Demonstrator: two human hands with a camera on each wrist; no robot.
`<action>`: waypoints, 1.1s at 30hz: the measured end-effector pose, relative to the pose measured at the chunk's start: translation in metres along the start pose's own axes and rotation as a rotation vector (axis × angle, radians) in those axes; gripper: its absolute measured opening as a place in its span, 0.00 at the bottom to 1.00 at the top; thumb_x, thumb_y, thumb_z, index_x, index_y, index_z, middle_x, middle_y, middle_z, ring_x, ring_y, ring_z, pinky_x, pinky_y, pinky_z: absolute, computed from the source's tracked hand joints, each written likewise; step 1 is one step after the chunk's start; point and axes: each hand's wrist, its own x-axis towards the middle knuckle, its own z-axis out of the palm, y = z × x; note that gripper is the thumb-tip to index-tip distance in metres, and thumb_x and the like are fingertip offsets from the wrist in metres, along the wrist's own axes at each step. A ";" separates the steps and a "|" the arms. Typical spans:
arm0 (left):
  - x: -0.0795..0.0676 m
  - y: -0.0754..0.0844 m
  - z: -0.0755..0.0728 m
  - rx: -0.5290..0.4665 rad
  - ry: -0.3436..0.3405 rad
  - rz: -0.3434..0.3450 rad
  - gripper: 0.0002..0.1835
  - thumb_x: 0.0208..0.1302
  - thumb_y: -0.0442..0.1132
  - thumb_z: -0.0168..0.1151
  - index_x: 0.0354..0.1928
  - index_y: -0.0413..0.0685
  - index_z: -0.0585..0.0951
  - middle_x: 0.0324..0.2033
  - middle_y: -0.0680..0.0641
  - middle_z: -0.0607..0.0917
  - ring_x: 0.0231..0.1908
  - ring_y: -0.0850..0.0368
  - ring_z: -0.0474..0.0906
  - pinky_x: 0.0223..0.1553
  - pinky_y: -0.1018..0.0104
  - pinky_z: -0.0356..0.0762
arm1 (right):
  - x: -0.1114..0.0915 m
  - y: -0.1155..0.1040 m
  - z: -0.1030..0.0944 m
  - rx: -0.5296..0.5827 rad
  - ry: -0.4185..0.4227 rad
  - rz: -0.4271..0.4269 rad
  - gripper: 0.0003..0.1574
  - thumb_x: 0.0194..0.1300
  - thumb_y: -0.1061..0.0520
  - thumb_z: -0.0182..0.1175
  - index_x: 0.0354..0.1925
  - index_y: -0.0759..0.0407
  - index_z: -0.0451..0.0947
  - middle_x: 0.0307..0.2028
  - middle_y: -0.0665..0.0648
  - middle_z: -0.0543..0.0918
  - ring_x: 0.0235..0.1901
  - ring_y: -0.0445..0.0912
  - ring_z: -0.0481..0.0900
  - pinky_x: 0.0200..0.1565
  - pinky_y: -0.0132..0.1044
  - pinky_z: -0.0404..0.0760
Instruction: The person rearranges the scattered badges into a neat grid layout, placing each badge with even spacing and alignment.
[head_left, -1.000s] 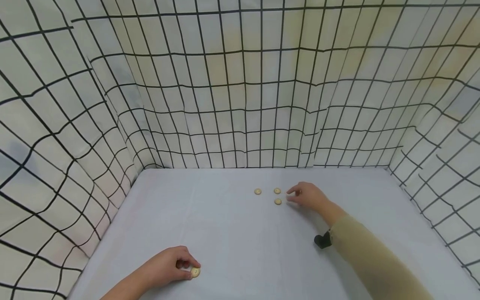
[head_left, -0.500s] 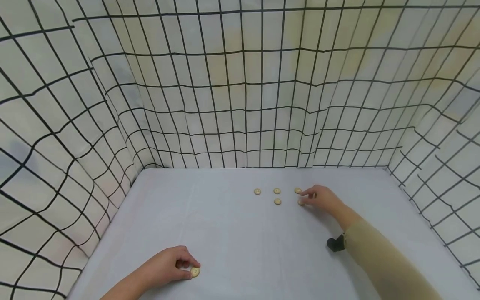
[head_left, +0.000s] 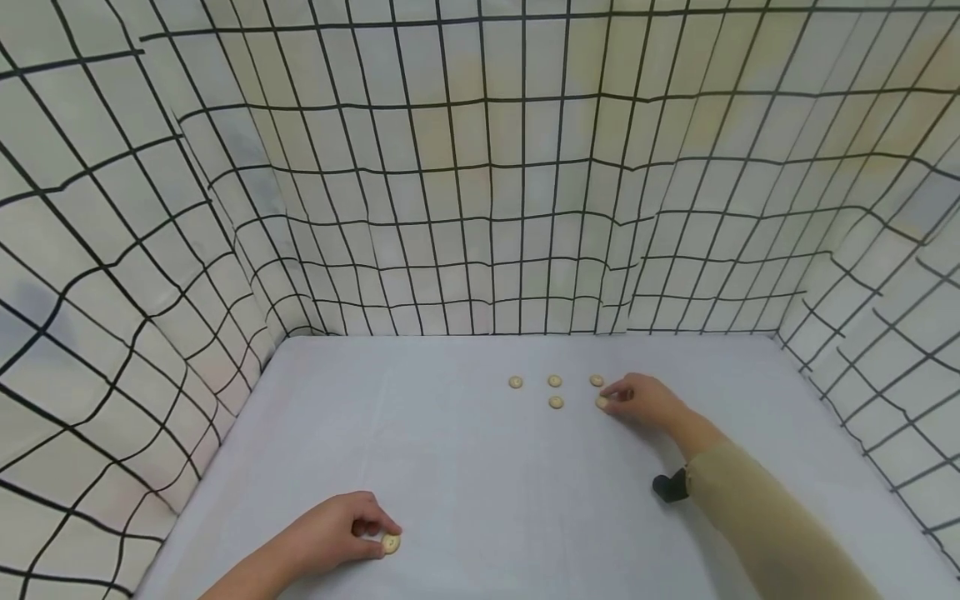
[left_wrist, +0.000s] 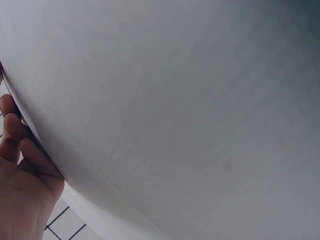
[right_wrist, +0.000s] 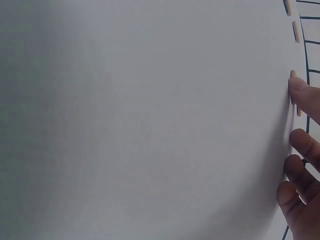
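Note:
In the head view, my left hand rests on the white table at the lower left and pinches a pale round button between thumb and finger. My right hand, toward the back right, holds a similar button at its edge with thumb and fingertips, against the tabletop. Just behind it lies another button. Farther left are a back-row button, one in front of it, and a leftmost button. The right wrist view shows the thumb touching a button edge-on.
A white cloth-like surface covers the table. Walls of white sheet with a black grid rise at the back and both sides. A dark device sits at the right wrist, by the tan sleeve.
Over the second, my right hand has shifted right and slightly nearer, and two buttons at the right have come into view by its fingertips. The left hand and its button stay put.

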 end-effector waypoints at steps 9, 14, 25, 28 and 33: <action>-0.002 -0.001 0.000 0.005 -0.002 0.001 0.10 0.57 0.46 0.74 0.42 0.65 0.89 0.32 0.60 0.78 0.32 0.67 0.71 0.34 0.70 0.71 | -0.001 -0.005 0.001 -0.001 0.011 0.012 0.20 0.62 0.49 0.69 0.52 0.51 0.85 0.42 0.54 0.79 0.42 0.49 0.74 0.44 0.45 0.74; -0.003 -0.002 0.000 0.009 -0.012 0.004 0.10 0.58 0.46 0.73 0.43 0.64 0.89 0.32 0.60 0.78 0.33 0.67 0.72 0.35 0.70 0.72 | 0.000 -0.007 0.002 -0.001 -0.001 0.015 0.19 0.62 0.49 0.68 0.52 0.51 0.85 0.42 0.54 0.79 0.42 0.49 0.74 0.45 0.45 0.74; 0.002 0.005 0.001 0.105 -0.003 0.105 0.10 0.58 0.47 0.73 0.42 0.60 0.88 0.29 0.64 0.75 0.31 0.70 0.70 0.34 0.71 0.71 | 0.000 -0.005 0.001 -0.010 0.011 0.020 0.20 0.63 0.49 0.68 0.52 0.52 0.85 0.41 0.54 0.78 0.42 0.50 0.74 0.44 0.45 0.74; 0.002 0.007 0.002 0.105 0.007 0.101 0.09 0.58 0.48 0.73 0.41 0.61 0.87 0.28 0.63 0.75 0.30 0.70 0.70 0.33 0.71 0.70 | -0.001 -0.005 0.001 -0.008 0.016 0.018 0.20 0.63 0.49 0.68 0.52 0.52 0.85 0.41 0.54 0.78 0.42 0.49 0.74 0.45 0.45 0.74; 0.003 0.009 0.003 0.104 0.029 0.095 0.09 0.57 0.50 0.74 0.39 0.62 0.86 0.27 0.62 0.74 0.29 0.70 0.69 0.32 0.71 0.68 | -0.001 -0.003 0.003 -0.004 0.013 0.019 0.19 0.63 0.49 0.68 0.52 0.51 0.85 0.41 0.54 0.78 0.42 0.49 0.74 0.45 0.45 0.75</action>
